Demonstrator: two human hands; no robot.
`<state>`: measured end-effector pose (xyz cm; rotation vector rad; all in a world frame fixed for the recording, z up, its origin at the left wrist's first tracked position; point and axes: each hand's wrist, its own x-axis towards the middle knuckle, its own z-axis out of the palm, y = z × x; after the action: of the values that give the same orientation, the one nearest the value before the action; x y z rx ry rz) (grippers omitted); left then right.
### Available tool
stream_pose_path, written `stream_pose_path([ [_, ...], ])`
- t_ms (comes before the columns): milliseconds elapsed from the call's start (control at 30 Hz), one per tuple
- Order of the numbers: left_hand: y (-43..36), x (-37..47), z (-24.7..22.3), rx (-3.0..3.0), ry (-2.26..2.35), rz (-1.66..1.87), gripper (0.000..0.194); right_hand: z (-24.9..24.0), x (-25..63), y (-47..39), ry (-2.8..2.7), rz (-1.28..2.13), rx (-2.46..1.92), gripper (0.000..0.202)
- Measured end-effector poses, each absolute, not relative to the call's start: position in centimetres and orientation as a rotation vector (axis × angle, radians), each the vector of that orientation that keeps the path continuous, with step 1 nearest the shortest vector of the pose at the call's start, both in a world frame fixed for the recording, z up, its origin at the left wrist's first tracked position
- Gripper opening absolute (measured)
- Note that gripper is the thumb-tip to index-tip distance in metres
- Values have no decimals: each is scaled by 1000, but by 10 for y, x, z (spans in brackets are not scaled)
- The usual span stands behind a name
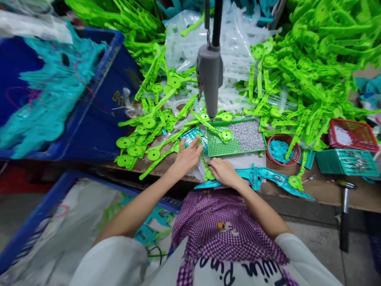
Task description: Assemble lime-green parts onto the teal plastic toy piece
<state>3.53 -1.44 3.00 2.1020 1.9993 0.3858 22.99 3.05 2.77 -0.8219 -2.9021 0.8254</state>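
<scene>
My left hand (189,157) lies over the near edge of a small teal tray (187,137) of tiny metal parts, its fingers stretched out beside the upper end of a lime-green plastic arm. My right hand (222,171) has its fingers curled at the lower part of that green plastic arm (207,173), whose round end rests over a long teal bow-shaped plastic piece (275,176). That teal piece lies along the table's front edge, partly hidden beneath my right hand. Another green arm lies across a green tray (208,149) filled with small silvery parts.
A grey electric screwdriver (210,75) hangs above the green tray. Heaps of green arms (312,67) cover the back. Right stand a red round basket (297,157), a teal box (333,161) and a hammer (344,222). Blue crates (102,79) flank the left side.
</scene>
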Motion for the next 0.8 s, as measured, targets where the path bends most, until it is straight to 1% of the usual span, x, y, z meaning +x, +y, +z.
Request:
stream_pose_path([
  [167,-9,23,21,2022,2046,380,33,25,225,32,-2922,817,-817,27],
  [233,-7,23,17,1941,2036,451,37,26,224,33,-2920,808,-824,27],
  [300,-12,26,14,1908,2040,580,40,31,226,33,-2907,793,-801,28],
  [367,-27,31,14,1906,2108,766,38,39,235,32,-2837,758,-774,29],
  [433,-52,32,16,1870,2258,948,34,50,250,30,-2673,717,-788,32],
  [500,-83,25,16,1744,2490,1036,32,57,266,26,-2484,692,-833,33],
  [567,-112,12,15,1541,2723,1001,32,59,276,21,-2384,694,-837,33],
  [633,-135,-5,13,1371,2838,850,36,57,279,14,-2373,706,-808,31],
  [733,-153,-25,7,1286,2831,674,43,54,273,1,-2345,764,-781,27],
  [800,-157,-33,3,1295,2800,692,41,53,267,-6,-2313,795,-760,24],
])
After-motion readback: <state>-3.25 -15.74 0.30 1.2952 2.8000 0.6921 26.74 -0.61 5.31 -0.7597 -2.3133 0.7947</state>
